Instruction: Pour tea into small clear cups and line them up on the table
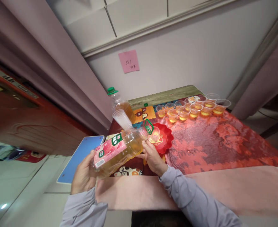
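Note:
A large clear plastic juice bottle (131, 142) with a pink and green label lies tilted in the air between my hands, its neck toward the right. My left hand (83, 173) is wrapped around its base. Near the neck, my right hand (153, 156) supports it with thumb and fingers. A green carrying handle (149, 127) stands out at the neck. Just beyond is a red scalloped dish (168, 138) with what looks like a clear cup (155, 135) on it; whether liquid flows cannot be made out. Behind the bottle leans a stack of clear cups (122, 119).
Several clear cups of amber liquid (196, 110) stand in rows at the back right. A second bottle with a green cap (123, 107) stands at the back left, and a loose green cap (145, 104) lies nearby. A blue stool (81, 157) stands left of the red-covered table (214, 145).

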Tool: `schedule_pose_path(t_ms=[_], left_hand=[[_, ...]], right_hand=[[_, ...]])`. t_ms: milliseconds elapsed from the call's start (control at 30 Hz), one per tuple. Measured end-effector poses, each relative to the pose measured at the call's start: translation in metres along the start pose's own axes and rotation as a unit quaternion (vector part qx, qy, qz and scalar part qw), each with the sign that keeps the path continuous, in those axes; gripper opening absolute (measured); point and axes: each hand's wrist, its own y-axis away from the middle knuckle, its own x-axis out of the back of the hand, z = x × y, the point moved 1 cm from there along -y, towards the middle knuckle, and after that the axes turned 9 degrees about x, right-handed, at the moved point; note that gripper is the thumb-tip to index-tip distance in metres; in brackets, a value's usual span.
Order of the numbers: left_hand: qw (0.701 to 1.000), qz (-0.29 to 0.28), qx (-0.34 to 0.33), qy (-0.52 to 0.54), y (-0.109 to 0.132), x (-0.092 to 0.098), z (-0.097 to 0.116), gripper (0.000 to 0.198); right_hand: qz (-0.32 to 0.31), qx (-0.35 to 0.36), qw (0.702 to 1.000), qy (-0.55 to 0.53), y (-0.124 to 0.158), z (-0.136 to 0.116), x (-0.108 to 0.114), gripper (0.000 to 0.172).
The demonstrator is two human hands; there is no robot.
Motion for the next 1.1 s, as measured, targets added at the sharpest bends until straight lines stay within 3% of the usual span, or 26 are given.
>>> schedule_pose_path(t_ms=[1100], left_hand=[[1.000, -0.006, -0.009, -0.002, 0.0008, 0.0024, 0.0026, 0.013]], right_hand=[[-0.005, -0.007, 1.000, -0.010, 0.0019, -0.0065, -0.0029, 0.057]])
